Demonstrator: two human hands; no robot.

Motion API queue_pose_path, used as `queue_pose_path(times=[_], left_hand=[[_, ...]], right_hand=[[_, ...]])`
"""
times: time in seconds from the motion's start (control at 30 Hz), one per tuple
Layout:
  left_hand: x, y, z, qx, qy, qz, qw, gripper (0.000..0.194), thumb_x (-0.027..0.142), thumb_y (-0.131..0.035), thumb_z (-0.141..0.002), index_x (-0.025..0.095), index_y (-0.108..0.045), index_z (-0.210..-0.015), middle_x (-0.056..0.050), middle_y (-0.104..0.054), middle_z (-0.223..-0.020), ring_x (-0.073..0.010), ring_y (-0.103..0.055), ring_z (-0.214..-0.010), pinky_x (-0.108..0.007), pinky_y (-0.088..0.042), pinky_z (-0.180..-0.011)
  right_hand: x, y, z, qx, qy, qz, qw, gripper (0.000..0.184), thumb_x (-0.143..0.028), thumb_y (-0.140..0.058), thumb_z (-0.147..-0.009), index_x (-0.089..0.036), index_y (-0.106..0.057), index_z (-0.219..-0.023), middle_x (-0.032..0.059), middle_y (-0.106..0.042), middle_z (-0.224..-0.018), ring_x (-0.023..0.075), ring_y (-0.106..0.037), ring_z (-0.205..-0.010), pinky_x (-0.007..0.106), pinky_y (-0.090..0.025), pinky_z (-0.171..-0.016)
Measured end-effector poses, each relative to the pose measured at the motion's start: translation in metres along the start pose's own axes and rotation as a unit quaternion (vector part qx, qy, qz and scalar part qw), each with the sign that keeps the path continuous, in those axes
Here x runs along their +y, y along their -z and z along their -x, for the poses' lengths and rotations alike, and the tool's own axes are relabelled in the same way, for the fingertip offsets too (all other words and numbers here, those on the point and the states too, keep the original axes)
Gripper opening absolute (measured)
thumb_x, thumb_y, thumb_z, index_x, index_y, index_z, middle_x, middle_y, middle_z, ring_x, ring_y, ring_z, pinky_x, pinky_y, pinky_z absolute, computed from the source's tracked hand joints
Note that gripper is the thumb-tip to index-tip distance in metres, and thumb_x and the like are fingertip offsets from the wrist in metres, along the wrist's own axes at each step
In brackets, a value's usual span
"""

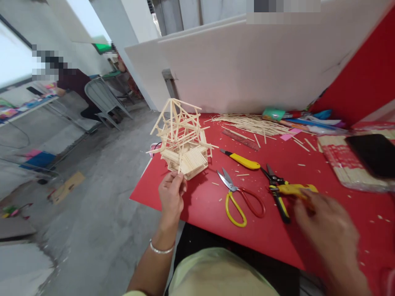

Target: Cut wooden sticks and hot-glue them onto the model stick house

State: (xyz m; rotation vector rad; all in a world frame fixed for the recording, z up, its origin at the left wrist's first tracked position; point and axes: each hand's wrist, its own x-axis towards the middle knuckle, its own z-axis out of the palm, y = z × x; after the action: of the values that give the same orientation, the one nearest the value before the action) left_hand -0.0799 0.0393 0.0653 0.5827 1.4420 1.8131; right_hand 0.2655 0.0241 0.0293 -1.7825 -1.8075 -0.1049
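My left hand (173, 189) pinches the lower end of a thin wooden stick (180, 163), just in front of a small house model (194, 160) built from such sticks. The model has an open stick roof frame and stands at the left end of the red table. Smeared by motion, my right hand (327, 226) is at a yellow tool with an orange part (296, 190), perhaps a glue gun; whether the fingers grip it does not show. Black and yellow pliers (281, 205) lie under or beside that tool. Between my hands lie scissors (233, 189) with red and yellow handles.
A yellow utility knife (243, 160), a ruler (240, 139) and a pile of loose sticks (247, 123) lie farther back on the table (203, 218). At right, a phone (373, 154) rests on bagged sticks (336, 160). A white board (216, 74) stands behind. A person sits far left.
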Motion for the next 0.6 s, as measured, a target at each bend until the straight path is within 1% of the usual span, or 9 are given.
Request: queue_pose_path(times=[0.07, 0.1, 0.13, 0.2, 0.27, 0.33, 0.43, 0.53, 0.6], left_hand=[[0.0, -0.001, 0.0, 0.003, 0.001, 0.001, 1.0, 0.022, 0.03, -0.076, -0.07, 0.016, -0.059, -0.072, 0.004, -0.059, -0.055, -0.0059, -0.048, -0.042, -0.016, -0.032, -0.04], [0.001, -0.001, 0.0, 0.002, 0.001, 0.002, 1.0, 0.022, 0.03, -0.077, -0.07, 0.016, -0.059, -0.071, 0.004, -0.059, -0.055, -0.0058, -0.048, -0.042, -0.016, -0.032, -0.04], [0.001, -0.002, 0.0, 0.002, 0.001, 0.002, 1.0, 0.022, 0.03, -0.076, -0.07, 0.016, -0.059, -0.072, 0.004, -0.059, -0.055, -0.0057, -0.048, -0.042, -0.016, -0.033, -0.04], [0.002, -0.002, 0.001, 0.005, 0.001, 0.001, 1.0, 0.021, 0.03, -0.076, -0.07, 0.016, -0.06, -0.073, 0.004, -0.058, -0.054, -0.0059, -0.048, -0.042, -0.016, -0.033, -0.04], [0.003, -0.002, 0.001, 0.007, 0.001, 0.0, 1.0, 0.021, 0.031, -0.075, -0.071, 0.016, -0.06, -0.074, 0.004, -0.058, -0.054, -0.006, -0.048, -0.041, -0.016, -0.032, -0.04], [0.003, -0.001, 0.001, -0.001, 0.0, 0.003, 1.0, 0.021, 0.031, -0.074, -0.071, 0.016, -0.06, -0.073, 0.004, -0.058, -0.055, -0.006, -0.048, -0.042, -0.016, -0.031, -0.04], [0.003, 0.0, 0.0, -0.014, 0.0, 0.013, 1.0, 0.021, 0.031, -0.073, -0.073, 0.015, -0.06, -0.074, 0.003, -0.059, -0.057, -0.006, -0.048, -0.043, -0.016, -0.031, -0.04], [0.004, 0.002, 0.0, -0.012, 0.0, 0.017, 1.0, 0.019, 0.03, -0.072, -0.073, 0.015, -0.06, -0.076, 0.003, -0.059, -0.057, -0.0058, -0.048, -0.043, -0.016, -0.029, -0.04], [0.005, 0.003, 0.0, -0.01, -0.001, 0.014, 1.0, 0.019, 0.03, -0.073, -0.073, 0.015, -0.061, -0.076, 0.003, -0.058, -0.057, -0.0057, -0.048, -0.042, -0.016, -0.029, -0.04]], right_hand=[[-0.019, -0.029, 0.006, -0.035, 0.051, -0.03, 0.998, 0.04, -0.044, -0.045, -0.095, -0.017, -0.065, -0.117, 0.0133, -0.068, -0.11, 0.0272, -0.063, -0.103, 0.04, -0.049, -0.092], [-0.03, -0.04, 0.011, -0.069, 0.058, -0.03, 0.995, 0.042, -0.046, -0.047, -0.095, -0.017, -0.063, -0.12, 0.012, -0.068, -0.111, 0.0255, -0.064, -0.101, 0.037, -0.05, -0.089], [-0.042, -0.049, 0.017, -0.124, 0.076, -0.019, 0.989, 0.046, -0.049, -0.049, -0.094, -0.018, -0.061, -0.126, 0.012, -0.067, -0.114, 0.025, -0.064, -0.099, 0.036, -0.052, -0.085], [-0.064, -0.059, 0.027, -0.196, 0.109, 0.028, 0.974, 0.055, -0.053, -0.053, -0.091, -0.018, -0.057, -0.133, 0.0152, -0.064, -0.117, 0.029, -0.062, -0.102, 0.039, -0.052, -0.083], [-0.077, -0.061, 0.033, -0.238, 0.114, 0.068, 0.962, 0.059, -0.051, -0.055, -0.091, -0.015, -0.053, -0.138, 0.0184, -0.061, -0.117, 0.0318, -0.061, -0.104, 0.041, -0.052, -0.082], [-0.08, -0.059, 0.031, -0.273, 0.103, 0.082, 0.953, 0.059, -0.042, -0.054, -0.092, -0.012, -0.048, -0.142, 0.0192, -0.061, -0.116, 0.0293, -0.064, -0.096, 0.037, -0.053, -0.077], [-0.076, -0.056, 0.021, -0.307, 0.102, 0.101, 0.941, 0.059, -0.027, -0.054, -0.09, -0.01, -0.044, -0.145, 0.019, -0.061, -0.114, 0.0259, -0.067, -0.082, 0.034, -0.052, -0.066], [-0.069, -0.055, 0.012, -0.324, 0.096, 0.101, 0.936, 0.063, -0.022, -0.053, -0.086, -0.01, -0.041, -0.147, 0.0197, -0.063, -0.115, 0.0305, -0.068, -0.088, 0.036, -0.051, -0.068], [-0.065, -0.054, 0.01, -0.361, 0.055, 0.055, 0.929, 0.066, -0.027, -0.052, -0.087, -0.014, -0.039, -0.149, 0.0172, -0.067, -0.11, 0.0324, -0.068, -0.093, 0.038, -0.051, -0.072]])
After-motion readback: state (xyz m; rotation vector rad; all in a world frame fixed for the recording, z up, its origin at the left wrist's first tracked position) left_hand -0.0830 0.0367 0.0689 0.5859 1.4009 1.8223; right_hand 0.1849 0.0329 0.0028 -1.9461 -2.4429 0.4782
